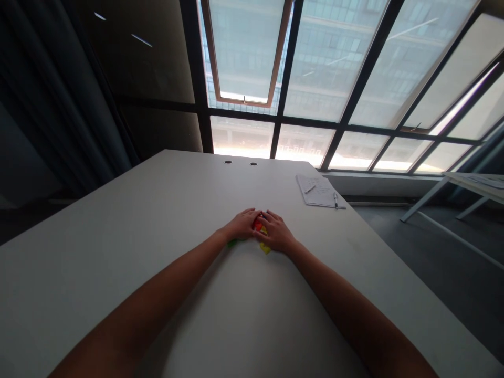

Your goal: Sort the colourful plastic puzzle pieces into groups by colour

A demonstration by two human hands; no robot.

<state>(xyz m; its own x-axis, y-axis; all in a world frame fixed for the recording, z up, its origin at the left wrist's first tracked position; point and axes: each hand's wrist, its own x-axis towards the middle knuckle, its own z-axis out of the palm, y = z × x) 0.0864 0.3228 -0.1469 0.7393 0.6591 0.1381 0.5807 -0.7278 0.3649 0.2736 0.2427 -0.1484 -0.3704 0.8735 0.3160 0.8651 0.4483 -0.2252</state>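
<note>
Both my hands rest together on the white table (157, 220), near its middle. My left hand (241, 226) and my right hand (275, 232) are cupped side by side over a small cluster of coloured pieces (258, 226). Red and orange show between the fingers, a yellow piece (265, 248) sticks out under my right hand, and a bit of green (232, 242) shows under my left wrist. The fingers of both hands curl down over the pieces, and most of the cluster is hidden.
A paper pad (318, 190) with a pen (336, 200) lies at the table's far right corner. Two round cable holes (240, 163) sit near the far edge. Large windows lie beyond, and another white table (472, 185) stands at right.
</note>
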